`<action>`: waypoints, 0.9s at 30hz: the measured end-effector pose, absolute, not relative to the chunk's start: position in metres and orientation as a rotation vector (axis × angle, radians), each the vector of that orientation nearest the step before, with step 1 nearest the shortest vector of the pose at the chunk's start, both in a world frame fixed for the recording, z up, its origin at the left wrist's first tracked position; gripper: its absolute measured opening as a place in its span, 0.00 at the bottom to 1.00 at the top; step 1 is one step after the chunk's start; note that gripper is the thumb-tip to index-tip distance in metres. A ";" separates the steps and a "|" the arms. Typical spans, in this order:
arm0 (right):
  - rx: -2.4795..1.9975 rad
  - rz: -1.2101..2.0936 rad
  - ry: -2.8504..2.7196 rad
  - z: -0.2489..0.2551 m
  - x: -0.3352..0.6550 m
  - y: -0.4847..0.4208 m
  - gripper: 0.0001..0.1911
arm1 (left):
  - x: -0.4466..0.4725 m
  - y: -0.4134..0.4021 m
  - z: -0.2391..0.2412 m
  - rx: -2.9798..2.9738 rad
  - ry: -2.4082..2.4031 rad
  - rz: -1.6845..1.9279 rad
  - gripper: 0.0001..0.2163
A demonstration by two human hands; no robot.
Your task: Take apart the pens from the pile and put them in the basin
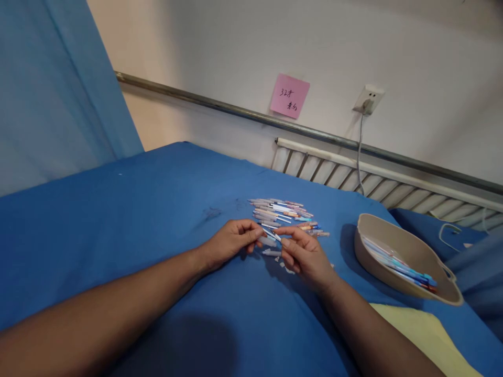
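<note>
Head: pen (274,235) aslant, right end lower

slim white pen part (275,235), held slantwise; grey, white, orange pens (271,215) clustered just beyond.

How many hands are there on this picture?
2. The left hand is at the near left side of the spread-out pens; the right hand is just right of it. Both are over the blue cloth. No others show.
</note>
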State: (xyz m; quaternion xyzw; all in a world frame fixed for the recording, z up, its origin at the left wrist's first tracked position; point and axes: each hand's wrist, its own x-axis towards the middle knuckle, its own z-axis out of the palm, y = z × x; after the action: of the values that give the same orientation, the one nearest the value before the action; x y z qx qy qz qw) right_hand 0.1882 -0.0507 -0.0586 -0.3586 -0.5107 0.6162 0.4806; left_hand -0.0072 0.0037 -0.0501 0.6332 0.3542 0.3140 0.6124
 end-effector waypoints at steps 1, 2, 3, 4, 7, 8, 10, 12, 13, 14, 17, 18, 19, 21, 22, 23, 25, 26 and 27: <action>-0.871 1.515 -1.232 -0.059 0.188 -0.050 0.17 | -0.007 0.004 -0.050 1.455 0.821 0.730 0.15; -0.866 1.522 -1.221 -0.058 0.189 -0.050 0.17 | -0.008 0.004 -0.049 1.450 0.822 0.739 0.15; -0.861 1.526 -1.211 -0.058 0.189 -0.050 0.18 | -0.008 0.004 -0.049 1.445 0.820 0.751 0.15; -0.853 1.530 -1.205 -0.058 0.189 -0.050 0.18 | -0.008 0.004 -0.049 1.441 0.816 0.762 0.15; -0.821 1.555 -1.187 -0.058 0.188 -0.050 0.18 | -0.009 0.004 -0.049 1.428 0.812 0.782 0.15; -0.809 1.569 -1.181 -0.057 0.188 -0.050 0.17 | -0.009 0.005 -0.049 1.422 0.816 0.780 0.15; -0.793 1.591 -1.169 -0.057 0.188 -0.051 0.17 | -0.009 0.005 -0.049 1.414 0.826 0.774 0.15; -0.793 1.606 -1.158 -0.056 0.188 -0.051 0.17 | -0.009 0.005 -0.049 1.408 0.836 0.772 0.15; -0.796 1.613 -1.152 -0.056 0.188 -0.051 0.18 | -0.009 0.005 -0.048 1.407 0.838 0.771 0.15; -0.799 1.619 -1.147 -0.055 0.188 -0.052 0.18 | -0.009 0.005 -0.048 1.408 0.837 0.769 0.16; -0.793 1.637 -1.129 -0.055 0.188 -0.052 0.18 | -0.008 0.004 -0.048 1.407 0.801 0.765 0.17; -0.786 1.645 -1.122 -0.056 0.188 -0.052 0.18 | -0.008 0.003 -0.048 1.400 0.782 0.760 0.18; -0.776 1.653 -1.115 -0.056 0.188 -0.052 0.18 | -0.008 0.002 -0.048 1.389 0.764 0.752 0.17; -0.759 1.665 -1.103 -0.057 0.189 -0.051 0.17 | -0.007 0.001 -0.047 1.361 0.731 0.740 0.15; -0.757 1.666 -1.103 -0.057 0.189 -0.051 0.17 | -0.007 0.000 -0.046 1.353 0.720 0.735 0.14; -0.759 1.664 -1.106 -0.057 0.189 -0.051 0.17 | -0.006 -0.002 -0.045 1.354 0.713 0.735 0.13; -0.774 1.659 -1.121 -0.058 0.188 -0.051 0.17 | -0.006 -0.004 -0.044 1.380 0.710 0.738 0.14; -0.784 1.658 -1.133 -0.058 0.188 -0.051 0.18 | -0.005 -0.005 -0.043 1.405 0.710 0.736 0.16; -0.794 1.656 -1.147 -0.059 0.187 -0.051 0.18 | -0.005 -0.007 -0.042 1.434 0.710 0.729 0.17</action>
State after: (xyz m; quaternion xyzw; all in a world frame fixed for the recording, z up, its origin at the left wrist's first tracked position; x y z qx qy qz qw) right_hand 0.1871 -0.0507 -0.0590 -0.3238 -0.4678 0.6756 0.4689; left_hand -0.0049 -0.0066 -0.0416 0.6282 0.3108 0.3195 0.6377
